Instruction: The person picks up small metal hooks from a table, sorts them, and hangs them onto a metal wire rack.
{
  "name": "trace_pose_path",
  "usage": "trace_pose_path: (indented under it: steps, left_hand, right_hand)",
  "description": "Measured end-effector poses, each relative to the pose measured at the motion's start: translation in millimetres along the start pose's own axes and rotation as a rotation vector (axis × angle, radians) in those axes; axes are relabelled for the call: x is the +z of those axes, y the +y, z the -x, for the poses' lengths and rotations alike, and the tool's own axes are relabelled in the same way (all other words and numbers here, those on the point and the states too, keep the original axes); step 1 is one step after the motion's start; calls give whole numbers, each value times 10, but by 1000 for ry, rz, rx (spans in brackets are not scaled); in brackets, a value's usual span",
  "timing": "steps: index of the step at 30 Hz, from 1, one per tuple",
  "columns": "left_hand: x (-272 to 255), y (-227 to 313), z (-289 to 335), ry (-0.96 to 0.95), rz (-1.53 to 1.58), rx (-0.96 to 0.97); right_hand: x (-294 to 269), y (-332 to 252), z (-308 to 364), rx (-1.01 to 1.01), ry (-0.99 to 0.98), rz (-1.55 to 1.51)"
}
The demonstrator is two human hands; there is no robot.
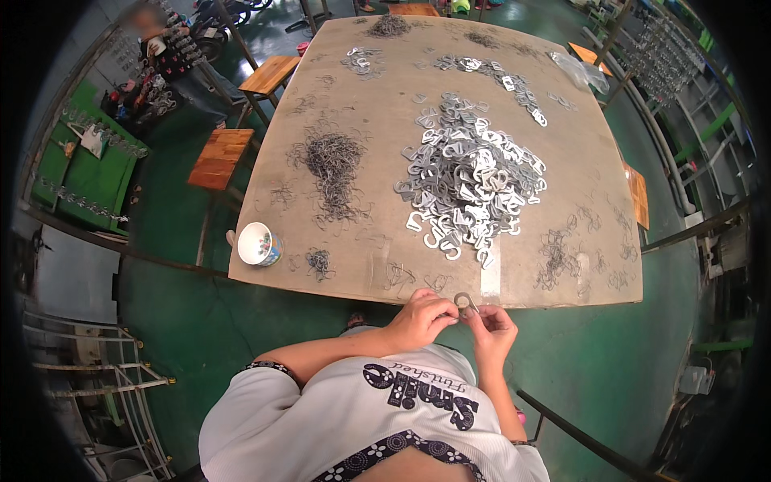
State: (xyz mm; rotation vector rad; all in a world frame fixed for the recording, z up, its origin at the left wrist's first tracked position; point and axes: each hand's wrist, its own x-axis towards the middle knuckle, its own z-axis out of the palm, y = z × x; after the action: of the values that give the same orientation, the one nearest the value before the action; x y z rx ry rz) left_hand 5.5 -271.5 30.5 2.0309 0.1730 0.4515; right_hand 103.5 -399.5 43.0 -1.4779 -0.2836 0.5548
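Observation:
At the table's near edge my two hands meet around one grey hook-shaped metal piece (463, 298), its curved end pointing up. My right hand (493, 328) pinches this hook between thumb and fingers. My left hand (422, 320) is closed too, its fingertips pressed together beside the hook's lower end; whatever they hold is too small to make out. Just beyond lies a large heap of similar grey and white metal hooks (478, 173). Further left is a dark tangle of thin wire pieces (333, 161).
The brown-topped table (377, 104) bears scattered wire bits (554, 257) and a row of hooks (522, 88). A white paper cup (255, 244) stands at its near left corner. Wooden stools (221, 158) line the left side. A person (173, 60) stands at the far left.

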Motion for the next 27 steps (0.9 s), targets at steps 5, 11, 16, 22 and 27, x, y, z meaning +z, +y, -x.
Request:
trace_pose_path:
  steps: [5,11,16,22,27]
  left_hand:
    - [-24,-13,25,35,-4,5]
    - [-18,-7,7,51,22,7]
    - [-34,-7,-6,43,39,-9]
    - [-26,26,-19,2,25,-15]
    - [-18,-38,5,-44,-26,16]
  right_hand:
    - [16,52,21,-38,12,56]
    - [4,13,2,-49,18,83]
    - [21,-38,2,73,-1,-19]
    - [-9,-11,18,78,-2,-26]
    - [39,3,48,23,25,-5]
